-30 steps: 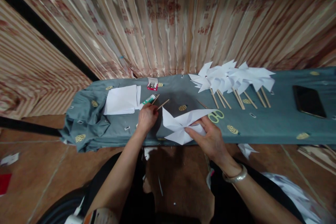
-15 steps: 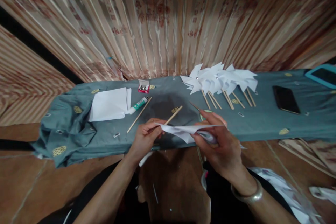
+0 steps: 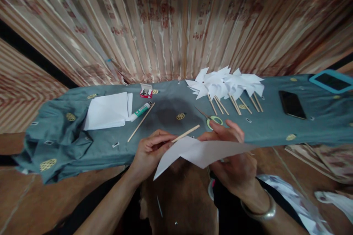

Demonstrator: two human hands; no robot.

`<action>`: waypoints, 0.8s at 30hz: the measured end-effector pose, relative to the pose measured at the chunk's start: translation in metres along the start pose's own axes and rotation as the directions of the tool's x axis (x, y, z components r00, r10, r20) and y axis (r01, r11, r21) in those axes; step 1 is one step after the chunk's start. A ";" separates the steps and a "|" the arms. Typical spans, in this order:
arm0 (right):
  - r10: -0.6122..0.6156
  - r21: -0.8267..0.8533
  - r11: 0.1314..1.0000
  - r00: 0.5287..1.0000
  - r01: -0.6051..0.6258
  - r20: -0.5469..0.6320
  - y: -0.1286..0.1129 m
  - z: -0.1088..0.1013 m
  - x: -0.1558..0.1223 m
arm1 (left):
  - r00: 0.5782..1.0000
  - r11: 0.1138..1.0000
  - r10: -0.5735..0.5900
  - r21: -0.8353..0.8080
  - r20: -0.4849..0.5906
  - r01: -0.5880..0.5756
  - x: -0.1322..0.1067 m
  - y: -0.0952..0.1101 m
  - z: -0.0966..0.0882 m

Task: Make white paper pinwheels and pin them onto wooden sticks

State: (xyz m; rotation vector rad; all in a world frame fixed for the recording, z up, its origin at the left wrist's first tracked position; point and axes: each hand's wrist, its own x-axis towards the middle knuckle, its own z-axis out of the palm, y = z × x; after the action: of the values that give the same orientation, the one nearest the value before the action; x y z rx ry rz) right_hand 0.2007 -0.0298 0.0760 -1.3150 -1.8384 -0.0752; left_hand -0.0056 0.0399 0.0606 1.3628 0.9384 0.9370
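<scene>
A white paper pinwheel (image 3: 205, 150) is held between my hands over the front edge of the bench, its blades angled and partly turned edge-on. My left hand (image 3: 149, 152) is closed on a wooden stick (image 3: 187, 132) at the pinwheel's left side; the stick's free end points up and right. My right hand (image 3: 238, 165), with a bracelet at the wrist, grips the pinwheel from behind on the right. Paper hides its thumb and some fingertips. Just beyond that hand lie green-handled scissors (image 3: 214, 121).
Finished paper pinwheels (image 3: 227, 83) on sticks lie in an overlapping row at the back. To the left are folded white paper (image 3: 107, 111), a glue stick (image 3: 140, 112), a loose wooden stick (image 3: 140, 123) and a red box of pins (image 3: 146, 91). A phone (image 3: 292, 104) lies right.
The pinwheel has tilted, so more of its blade surface faces me. The held stick has swung lower and rightward. My right hand has shifted behind the paper, and the view has turned slightly.
</scene>
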 end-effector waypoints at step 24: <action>-0.006 0.047 0.999 0.997 0.009 -0.076 -0.001 -0.003 0.001 | 0.996 0.997 0.046 0.055 0.075 -0.050 -0.006 -0.002 -0.004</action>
State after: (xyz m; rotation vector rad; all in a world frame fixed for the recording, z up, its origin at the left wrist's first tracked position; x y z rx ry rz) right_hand 0.2018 -0.0314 0.0788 -1.2562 -1.7712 -0.0842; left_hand -0.0113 0.0356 0.0587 1.4645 0.8856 0.8958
